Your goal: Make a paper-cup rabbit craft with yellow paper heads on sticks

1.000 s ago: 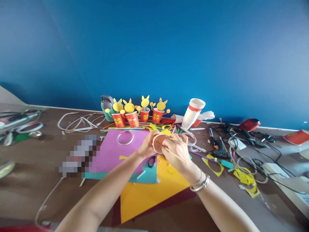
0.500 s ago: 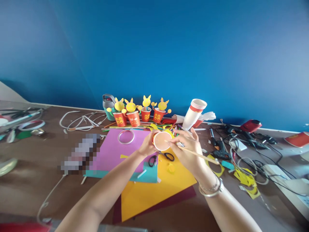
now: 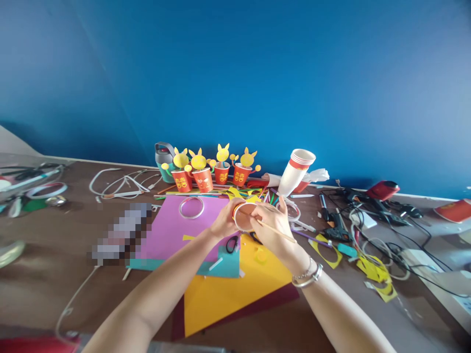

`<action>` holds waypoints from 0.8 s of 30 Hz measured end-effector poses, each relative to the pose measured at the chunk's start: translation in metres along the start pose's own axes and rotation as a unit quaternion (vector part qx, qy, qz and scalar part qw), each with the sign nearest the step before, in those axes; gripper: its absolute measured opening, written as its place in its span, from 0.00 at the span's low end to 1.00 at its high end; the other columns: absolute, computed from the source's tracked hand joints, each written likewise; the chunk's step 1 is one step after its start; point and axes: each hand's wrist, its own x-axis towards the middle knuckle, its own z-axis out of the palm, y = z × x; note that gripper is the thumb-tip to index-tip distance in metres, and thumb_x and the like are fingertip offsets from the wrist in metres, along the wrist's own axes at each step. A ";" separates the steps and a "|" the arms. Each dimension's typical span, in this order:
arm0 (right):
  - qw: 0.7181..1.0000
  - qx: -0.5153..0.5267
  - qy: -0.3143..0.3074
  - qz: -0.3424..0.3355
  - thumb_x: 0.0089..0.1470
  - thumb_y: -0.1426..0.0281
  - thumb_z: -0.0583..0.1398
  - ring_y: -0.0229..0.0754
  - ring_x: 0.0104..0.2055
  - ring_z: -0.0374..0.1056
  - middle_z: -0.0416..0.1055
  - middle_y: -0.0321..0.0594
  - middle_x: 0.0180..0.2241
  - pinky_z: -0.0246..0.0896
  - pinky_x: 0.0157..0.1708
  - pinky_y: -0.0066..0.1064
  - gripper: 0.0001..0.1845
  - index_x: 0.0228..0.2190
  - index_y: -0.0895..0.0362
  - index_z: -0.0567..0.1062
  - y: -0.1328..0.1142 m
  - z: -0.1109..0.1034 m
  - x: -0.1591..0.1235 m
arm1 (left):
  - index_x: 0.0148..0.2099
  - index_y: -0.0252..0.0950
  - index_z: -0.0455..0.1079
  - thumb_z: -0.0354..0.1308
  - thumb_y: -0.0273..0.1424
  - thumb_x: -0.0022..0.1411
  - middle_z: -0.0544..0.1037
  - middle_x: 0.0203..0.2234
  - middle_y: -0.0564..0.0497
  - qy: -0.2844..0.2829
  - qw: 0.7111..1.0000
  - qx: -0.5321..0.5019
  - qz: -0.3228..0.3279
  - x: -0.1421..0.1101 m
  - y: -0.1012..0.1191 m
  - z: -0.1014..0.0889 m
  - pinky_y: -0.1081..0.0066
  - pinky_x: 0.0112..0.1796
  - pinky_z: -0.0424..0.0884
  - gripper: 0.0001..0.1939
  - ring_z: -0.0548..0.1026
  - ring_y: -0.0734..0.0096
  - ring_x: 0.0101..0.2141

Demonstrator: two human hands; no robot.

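Note:
My left hand is closed around a red paper cup held on its side, its open mouth facing me. My right hand is closed on a thin wooden stick whose tip lies at the cup's rim. Both hands hover over a pink paper sheet and a yellow paper sheet. Black scissors lie just below the hands. A clear tape ring rests on the pink sheet.
Several red cups with yellow bunny toppers stand by the blue wall beside a grey bottle. A stack of paper cups leans to their right. A glue gun, cables and yellow scraps crowd the right side. White cords lie at left.
My right hand has swung back against the cup and the stick's tip has returned to the rim. The cup's mouth is partly covered by my fingers again.

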 end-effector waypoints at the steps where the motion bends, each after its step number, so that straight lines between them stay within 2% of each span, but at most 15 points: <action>1: 1.000 -0.005 -0.004 -0.002 0.51 0.77 0.55 0.40 0.33 0.70 0.73 0.33 0.26 0.30 0.62 0.54 0.10 0.21 0.54 0.67 0.000 0.002 0.000 | 0.50 0.41 0.62 0.69 0.37 0.46 0.73 0.44 0.46 -0.003 1.000 0.007 0.002 0.000 0.000 0.000 0.60 0.45 0.70 0.30 0.73 0.60 0.43; 7: 0.999 -0.007 -0.032 0.019 0.50 0.78 0.55 0.41 0.34 0.70 0.74 0.32 0.26 0.30 0.61 0.54 0.10 0.22 0.54 0.69 0.000 0.005 0.002 | 0.49 0.41 0.63 0.69 0.38 0.45 0.73 0.43 0.47 -0.011 1.000 0.015 0.000 0.000 -0.003 0.000 0.60 0.44 0.69 0.30 0.73 0.61 0.42; 11: 0.999 0.042 -0.022 0.022 0.52 0.72 0.57 0.43 0.38 0.71 0.76 0.35 0.30 0.29 0.61 0.57 0.10 0.21 0.53 0.70 0.000 -0.004 0.004 | 0.48 0.41 0.63 0.69 0.38 0.45 0.73 0.43 0.48 0.007 1.000 -0.001 -0.022 0.001 -0.004 0.000 0.61 0.44 0.69 0.29 0.73 0.61 0.42; 13: 0.996 0.085 -0.004 0.020 0.53 0.68 0.59 0.45 0.40 0.71 0.77 0.36 0.33 0.34 0.60 0.57 0.10 0.21 0.53 0.71 0.000 -0.013 0.005 | 0.48 0.40 0.63 0.69 0.39 0.45 0.74 0.42 0.48 0.025 0.999 -0.022 -0.036 0.001 -0.005 0.000 0.62 0.44 0.69 0.29 0.73 0.61 0.41; 15: 0.989 0.144 0.016 0.024 0.53 0.64 0.59 0.46 0.41 0.72 0.77 0.37 0.33 0.45 0.58 0.53 0.10 0.23 0.53 0.72 -0.001 -0.025 0.004 | 0.48 0.39 0.63 0.70 0.39 0.44 0.74 0.42 0.47 0.047 0.997 -0.042 -0.044 0.002 -0.006 0.001 0.61 0.44 0.69 0.30 0.73 0.61 0.42; 17: 0.974 0.217 0.051 0.050 0.55 0.61 0.58 0.45 0.37 0.72 0.77 0.39 0.31 0.60 0.48 0.44 0.12 0.24 0.53 0.73 -0.001 -0.039 0.005 | 0.48 0.39 0.63 0.70 0.39 0.43 0.74 0.42 0.47 0.068 0.994 -0.064 -0.058 0.004 -0.006 0.002 0.61 0.44 0.70 0.31 0.74 0.61 0.42; 19: 0.943 0.290 0.127 0.104 0.59 0.59 0.53 0.41 0.31 0.70 0.75 0.41 0.28 0.64 0.34 0.35 0.20 0.21 0.54 0.70 0.003 -0.052 0.006 | 0.47 0.38 0.64 0.70 0.40 0.43 0.75 0.42 0.47 0.082 0.987 -0.102 -0.098 0.006 -0.005 0.003 0.60 0.43 0.71 0.31 0.74 0.60 0.42; 21: 0.905 0.342 0.201 0.154 0.61 0.57 0.50 0.37 0.22 0.65 0.69 0.38 0.20 0.59 0.24 0.30 0.25 0.17 0.54 0.63 0.012 -0.061 0.010 | 0.46 0.37 0.66 0.70 0.41 0.43 0.77 0.39 0.47 0.086 0.973 -0.155 -0.150 0.009 -0.003 0.003 0.60 0.42 0.73 0.29 0.75 0.61 0.40; 22: 0.894 0.352 0.215 0.173 0.61 0.56 0.50 0.34 0.18 0.60 0.64 0.34 0.15 0.55 0.20 0.28 0.25 0.17 0.54 0.62 0.018 -0.063 0.012 | 0.44 0.36 0.67 0.70 0.41 0.43 0.77 0.37 0.48 0.084 0.963 -0.185 -0.175 0.011 -0.001 0.003 0.61 0.41 0.73 0.28 0.76 0.61 0.39; 23: 0.896 0.352 0.197 0.188 0.61 0.55 0.51 0.32 0.13 0.53 0.57 0.30 0.11 0.49 0.16 0.27 0.23 0.19 0.54 0.63 0.026 -0.063 0.015 | 0.43 0.36 0.68 0.71 0.40 0.42 0.78 0.35 0.49 0.083 0.954 -0.212 -0.194 0.012 0.000 0.003 0.61 0.40 0.73 0.27 0.76 0.62 0.37; 24: 0.909 0.332 0.165 0.192 0.59 0.54 0.53 0.31 0.11 0.48 0.54 0.26 0.10 0.44 0.14 0.27 0.21 0.23 0.55 0.67 0.035 -0.061 0.018 | 0.41 0.35 0.69 0.72 0.40 0.42 0.78 0.33 0.50 0.083 0.946 -0.234 -0.207 0.014 0.000 0.002 0.62 0.39 0.73 0.26 0.76 0.62 0.36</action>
